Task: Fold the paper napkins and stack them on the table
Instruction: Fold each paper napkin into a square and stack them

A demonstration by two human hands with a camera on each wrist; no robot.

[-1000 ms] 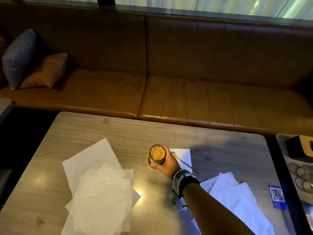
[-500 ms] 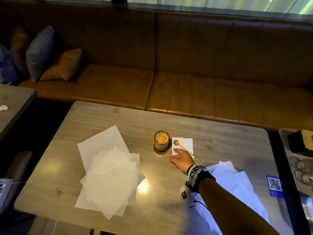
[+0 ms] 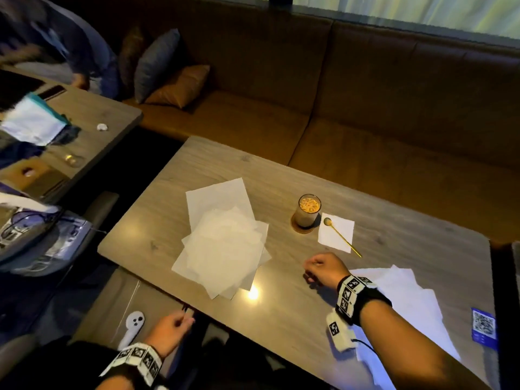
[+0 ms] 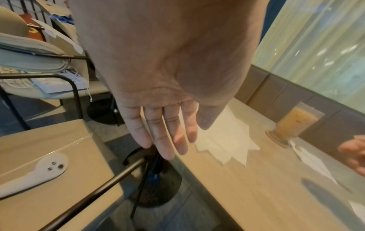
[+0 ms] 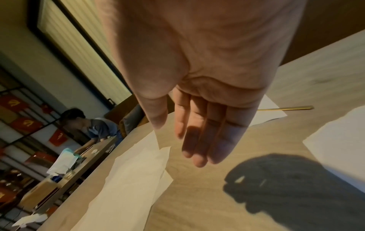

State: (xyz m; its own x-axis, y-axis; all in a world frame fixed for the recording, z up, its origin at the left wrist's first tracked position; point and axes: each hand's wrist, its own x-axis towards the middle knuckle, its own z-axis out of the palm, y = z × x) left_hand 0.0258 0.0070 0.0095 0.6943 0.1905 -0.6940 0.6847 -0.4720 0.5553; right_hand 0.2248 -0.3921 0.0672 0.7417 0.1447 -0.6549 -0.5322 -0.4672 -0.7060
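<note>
A loose pile of unfolded white napkins (image 3: 222,243) lies on the left half of the wooden table (image 3: 295,319); it shows too in the left wrist view (image 4: 227,140) and the right wrist view (image 5: 126,179). A second heap of white napkins (image 3: 408,299) lies at the right, partly under my right forearm. My right hand (image 3: 323,270) hovers over the table between the two heaps, fingers relaxed and empty (image 5: 197,140). My left hand (image 3: 171,329) hangs below the near table edge, fingers straight, holding nothing (image 4: 168,137).
A glass of iced drink (image 3: 308,211) stands on a coaster beside a small folded napkin (image 3: 336,232) with a gold spoon (image 3: 342,236). A blue QR card (image 3: 484,327) lies far right. A white controller (image 3: 132,327) rests on the seat; another table (image 3: 92,128) and a person are at left.
My right hand has let go of the glass and drawn back toward me over the table. The view has swung left and down, bringing my left hand and the neighbouring table into sight.
</note>
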